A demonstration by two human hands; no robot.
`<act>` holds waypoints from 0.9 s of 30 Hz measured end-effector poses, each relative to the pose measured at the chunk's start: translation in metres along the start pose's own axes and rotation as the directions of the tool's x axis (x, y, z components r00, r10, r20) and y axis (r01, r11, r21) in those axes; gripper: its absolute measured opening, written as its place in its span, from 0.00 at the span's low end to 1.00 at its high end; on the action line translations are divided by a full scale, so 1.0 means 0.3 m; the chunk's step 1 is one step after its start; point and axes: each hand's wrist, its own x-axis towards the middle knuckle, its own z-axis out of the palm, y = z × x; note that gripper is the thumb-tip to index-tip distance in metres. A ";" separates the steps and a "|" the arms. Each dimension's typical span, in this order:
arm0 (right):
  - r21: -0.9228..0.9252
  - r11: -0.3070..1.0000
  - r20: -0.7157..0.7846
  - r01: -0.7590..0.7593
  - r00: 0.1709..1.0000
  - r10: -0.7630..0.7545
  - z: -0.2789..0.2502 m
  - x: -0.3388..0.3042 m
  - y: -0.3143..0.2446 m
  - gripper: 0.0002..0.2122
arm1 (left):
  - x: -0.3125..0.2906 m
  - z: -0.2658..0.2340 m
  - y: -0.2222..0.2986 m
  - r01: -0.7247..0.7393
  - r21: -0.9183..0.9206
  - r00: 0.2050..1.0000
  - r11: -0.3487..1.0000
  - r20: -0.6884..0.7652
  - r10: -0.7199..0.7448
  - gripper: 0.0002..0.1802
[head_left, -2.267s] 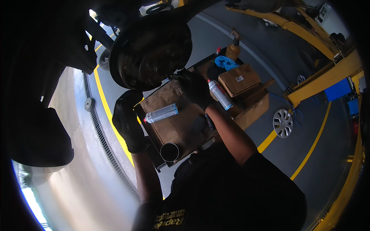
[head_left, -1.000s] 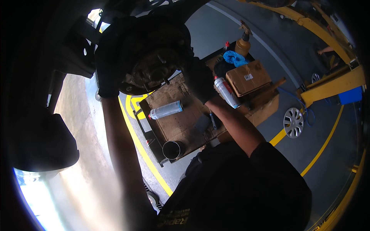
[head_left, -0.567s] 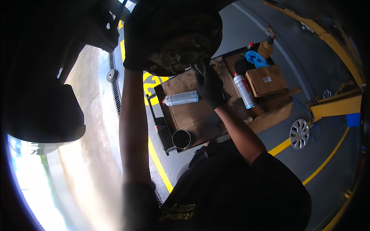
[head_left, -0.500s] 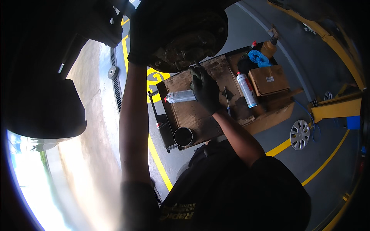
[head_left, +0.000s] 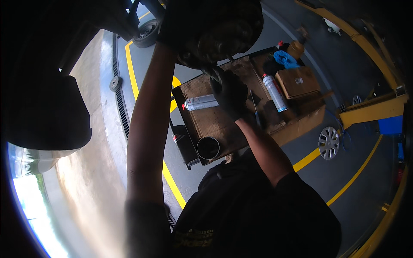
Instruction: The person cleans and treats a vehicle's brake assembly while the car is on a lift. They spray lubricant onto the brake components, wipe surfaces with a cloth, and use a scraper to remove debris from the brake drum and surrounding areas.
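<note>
Dark wheel hub, two gloved hands close about it

Grimy and round, the wheel hub (head_left: 221, 38) hangs high in front of the person, over the far side of the table (head_left: 262, 52). The left hand (head_left: 172, 31) is up at its left side, so deep in shadow that I cannot tell how its fingers stand. The right hand (head_left: 229, 90) is just below the hub's lower edge, its fingers curled together; whether they grip something small, I cannot tell.

Under that hand, a stained cardboard sheet (head_left: 221, 124) covers the table. One spray can (head_left: 200, 102) lies there, its end hidden behind the right hand. To the right are a screwdriver (head_left: 254, 107) and another spray can (head_left: 275, 92), which lies near a closed cardboard box (head_left: 297, 81). Behind the box I see a crumpled blue cloth (head_left: 285, 59) and an amber bottle (head_left: 296, 49). Close to the person, a round tin (head_left: 208, 148) is at the table's near left corner.

Out on the grey floor, a silver hubcap (head_left: 329, 143) lies to the right, and a tyre (head_left: 146, 35) lies beyond the left forearm.
</note>
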 end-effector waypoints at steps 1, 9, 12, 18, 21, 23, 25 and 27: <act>-0.030 0.999 -0.021 -0.039 0.999 0.038 -0.016 0.015 -0.001 0.24 | -0.004 0.001 -0.004 -0.006 -0.021 1.000 1.000 -0.011 0.006 0.12; -0.183 0.983 0.089 -0.032 0.995 0.049 -0.041 0.047 0.035 0.17 | -0.026 0.028 -0.086 -0.064 -0.129 0.994 0.990 -0.099 0.051 0.12; 0.105 0.899 0.081 -0.424 0.905 0.417 -0.040 0.013 0.077 0.15 | -0.011 0.021 -0.090 -0.012 -0.162 1.000 0.987 -0.005 0.011 0.13; 0.311 0.940 -0.083 -0.139 0.982 0.172 0.061 0.038 -0.262 0.18 | -0.080 0.053 -0.227 0.026 0.142 0.976 0.990 -0.218 0.006 0.16; 0.182 0.961 0.130 -0.208 0.974 0.186 0.028 0.029 -0.273 0.19 | -0.084 0.026 -0.234 0.085 0.279 0.876 0.957 -0.478 0.062 0.18; 0.276 0.927 0.290 -0.255 0.941 0.172 -0.129 0.061 -0.298 0.18 | -0.188 -0.218 -0.185 0.185 0.328 0.924 0.926 -0.378 -0.051 0.19; 0.343 0.937 0.032 -0.069 0.998 0.062 -0.235 0.119 -0.224 0.17 | -0.287 -0.306 -0.158 0.200 0.071 0.933 0.977 -0.319 -0.168 0.20; -0.006 0.994 -0.244 0.112 0.963 -0.110 -0.357 0.254 -0.272 0.17 | -0.446 -0.361 -0.083 0.265 0.170 0.905 0.949 -0.383 -0.184 0.20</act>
